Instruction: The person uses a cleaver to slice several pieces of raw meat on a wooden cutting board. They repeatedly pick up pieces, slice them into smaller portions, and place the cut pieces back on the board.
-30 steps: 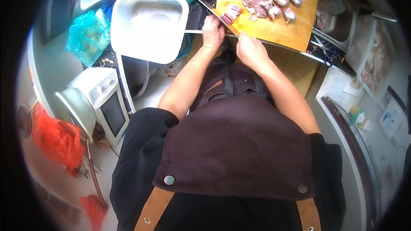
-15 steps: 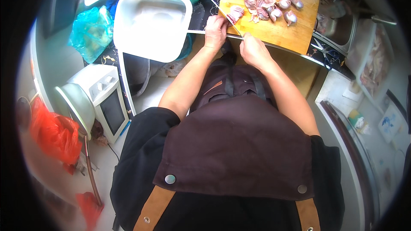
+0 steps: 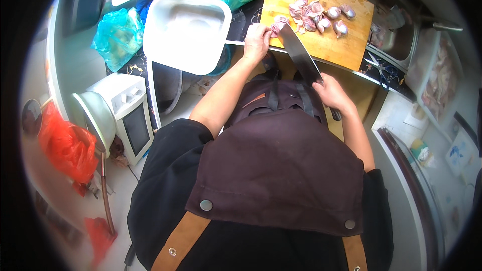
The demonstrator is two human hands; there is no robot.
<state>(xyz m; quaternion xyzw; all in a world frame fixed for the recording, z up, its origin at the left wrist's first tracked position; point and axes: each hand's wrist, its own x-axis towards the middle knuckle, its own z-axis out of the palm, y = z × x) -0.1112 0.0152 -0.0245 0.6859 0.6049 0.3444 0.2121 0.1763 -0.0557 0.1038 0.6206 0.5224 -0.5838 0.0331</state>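
Observation:
On the wooden cutting board point(image 3: 334, 45), my left hand point(image 3: 256, 43) is closed at the near left edge, its fingertips on a scored purplish-white gizzard point(image 3: 279, 23). My right hand point(image 3: 332, 92) grips the handle of a kitchen cleaver point(image 3: 301, 54) in front of the board. The broad dark blade slants up to the left, its far end touching or very close to that gizzard. A heap of cut gizzards point(image 3: 307, 15) lies farther back, with several rounder, whole-looking ones point(image 3: 340, 28) on its right.
A white basin point(image 3: 187, 32) stands left of the board. Teal plastic bags point(image 3: 118, 37) sit beside and behind it. Right of the board are scissors point(image 3: 380, 64) and a metal sink point(image 3: 401, 45). A white microwave point(image 3: 131, 115) is at lower left.
My right hand has moved right and toward me with the cleaver, so the blade now shows its broad face instead of its thin edge. My left hand stays beside the gizzard.

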